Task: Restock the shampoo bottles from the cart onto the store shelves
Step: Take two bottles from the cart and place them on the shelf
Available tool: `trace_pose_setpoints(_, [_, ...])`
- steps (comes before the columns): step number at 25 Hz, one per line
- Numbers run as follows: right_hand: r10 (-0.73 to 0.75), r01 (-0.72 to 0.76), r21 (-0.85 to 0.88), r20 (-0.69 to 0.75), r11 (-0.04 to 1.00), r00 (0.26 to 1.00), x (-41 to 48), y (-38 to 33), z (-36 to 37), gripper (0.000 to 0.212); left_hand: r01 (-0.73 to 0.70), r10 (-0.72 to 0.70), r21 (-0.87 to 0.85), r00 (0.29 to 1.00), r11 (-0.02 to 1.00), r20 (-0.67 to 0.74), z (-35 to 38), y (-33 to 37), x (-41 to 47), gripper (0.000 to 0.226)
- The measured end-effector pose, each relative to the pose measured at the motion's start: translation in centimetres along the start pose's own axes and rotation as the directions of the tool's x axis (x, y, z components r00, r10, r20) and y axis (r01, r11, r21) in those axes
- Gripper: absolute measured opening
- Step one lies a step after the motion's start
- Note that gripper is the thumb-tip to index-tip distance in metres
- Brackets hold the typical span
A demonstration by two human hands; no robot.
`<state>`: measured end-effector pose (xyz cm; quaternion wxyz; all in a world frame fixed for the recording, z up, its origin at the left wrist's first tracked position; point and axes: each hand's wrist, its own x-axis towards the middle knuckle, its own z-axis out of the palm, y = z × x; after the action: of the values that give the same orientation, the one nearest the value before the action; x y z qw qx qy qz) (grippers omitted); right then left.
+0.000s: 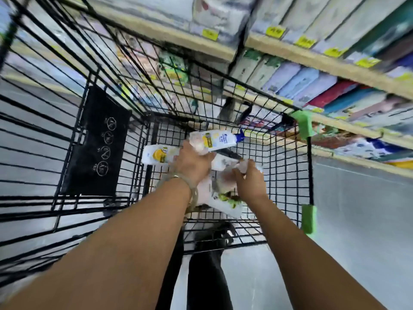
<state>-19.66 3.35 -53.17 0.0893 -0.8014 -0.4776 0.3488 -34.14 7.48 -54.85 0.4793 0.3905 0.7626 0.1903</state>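
Note:
Both my arms reach down into the black wire cart (288, 157). My left hand (193, 163) grips a white shampoo bottle with a blue pump (218, 139), raised a little above the cart floor. My right hand (249, 182) closes on another white bottle (225, 164) lying under it. A white bottle with a yellow lemon label (156, 154) lies to the left on the cart floor. One more white bottle with a green label (225, 201) lies below my right hand. The picture is blurred by motion.
Store shelves (335, 66) with yellow price tags and rows of packaged goods run along the top right. A black folded child-seat flap (98, 144) hangs on the cart's left side. Green caps (309, 218) mark the cart's right corners. Grey floor lies to the right.

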Motion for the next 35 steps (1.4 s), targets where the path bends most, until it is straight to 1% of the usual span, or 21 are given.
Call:
trace_pose_setpoints(3, [0.002,0.009,0.139,-0.080,0.990,0.997,-2.9,-0.3,-5.2,0.039,-0.160,0.158,0.024,0.986,0.987,0.046,-0.2,4.8,-3.6,0.057])
trace_pose_setpoints(6, [-0.009,0.051,0.278,-0.149,0.959,0.989,-6.0,-0.2,-11.3,0.031,-0.254,0.249,0.055,0.965,0.966,0.076,-0.6,8.3,-7.1,0.062])
trace_pose_setpoints(9, [-0.014,0.077,0.264,-0.232,0.961,0.973,-8.3,0.2,-17.2,0.026,-0.311,0.306,0.051,0.948,0.949,0.082,-0.4,11.6,-10.5,0.060])
trace_pose_setpoints(11, [-0.046,0.131,0.274,-0.296,0.953,0.954,-10.4,0.6,-22.0,0.027,-0.351,0.347,0.047,0.935,0.935,0.079,-0.2,15.0,-14.1,0.059])
trace_pose_setpoints(13, [-0.088,0.183,0.254,-0.345,0.950,0.935,-12.4,1.3,-26.2,0.028,-0.394,0.392,-0.004,0.914,0.919,0.103,0.2,18.4,-17.6,0.060])
trace_pose_setpoints(15, [-0.160,0.255,0.209,-0.388,0.944,0.908,-14.7,2.0,-30.2,0.021,-0.448,0.451,-0.044,0.888,0.893,0.090,0.9,21.8,-21.1,0.051])
trace_pose_setpoints(17, [-0.204,0.300,0.181,-0.412,0.937,0.888,-16.4,2.6,-33.0,0.017,-0.514,0.515,-0.031,0.853,0.857,0.085,1.3,24.6,-24.0,0.038])
trace_pose_setpoints(18, [-0.227,0.324,0.163,-0.435,0.932,0.871,-17.6,3.0,-34.8,0.017,-0.552,0.553,-0.033,0.830,0.833,0.078,1.6,26.0,-26.1,0.040])
trace_pose_setpoints(20, [-0.258,0.367,0.148,-0.479,0.919,0.839,-20.0,3.8,-38.2,0.017,-0.597,0.596,0.001,0.800,0.802,0.066,2.1,28.6,-29.9,0.062])
trace_pose_setpoints(21, [-0.261,0.385,0.162,-0.497,0.909,0.827,-20.9,4.3,-39.7,0.018,-0.604,0.603,0.017,0.796,0.796,0.055,2.4,29.8,-31.4,0.069])
trace_pose_setpoints(23, [-0.255,0.412,0.205,-0.526,0.888,0.812,-22.5,5.1,-42.4,0.019,-0.629,0.629,-0.001,0.776,0.777,0.048,3.1,32.1,-34.1,0.072])
trace_pose_setpoints(25, [-0.231,0.424,0.240,-0.563,0.873,0.794,-23.7,6.0,-44.7,0.022,-0.670,0.670,-0.011,0.741,0.742,0.052,4.1,34.0,-36.5,0.072])
trace_pose_setpoints(28, [-0.151,0.429,0.348,-0.603,0.834,0.783,-24.6,7.6,-47.8,0.030,-0.735,0.732,0.035,0.677,0.677,0.078,6.2,36.7,-39.4,0.067])
trace_pose_setpoints(30, [-0.116,0.408,0.352,-0.621,0.842,0.775,-24.5,8.7,-49.5,0.046,-0.765,0.756,0.044,0.642,0.642,0.124,8.1,38.3,-40.4,0.054])
trace_pose_setpoints(31, [-0.107,0.385,0.325,-0.629,0.864,0.770,-24.0,9.3,-50.2,0.055,-0.778,0.766,0.047,0.627,0.627,0.144,9.1,39.1,-40.6,0.049])
trace_pose_setpoints(32, [-0.104,0.366,0.297,-0.635,0.882,0.766,-23.7,9.7,-51.0,0.059,-0.789,0.774,0.057,0.612,0.612,0.160,9.9,39.6,-40.8,0.046])
trace_pose_setpoints(33, [-0.107,0.369,0.292,-0.638,0.883,0.763,-23.4,10.2,-51.8,0.055,-0.796,0.778,0.061,0.603,0.602,0.177,11.0,40.3,-40.6,0.045])
trace_pose_setpoints(35, [-0.119,0.406,0.341,-0.624,0.848,0.772,-22.4,11.0,-53.5,0.043,-0.800,0.779,0.033,0.592,0.599,0.208,13.2,42.0,-40.0,0.045])
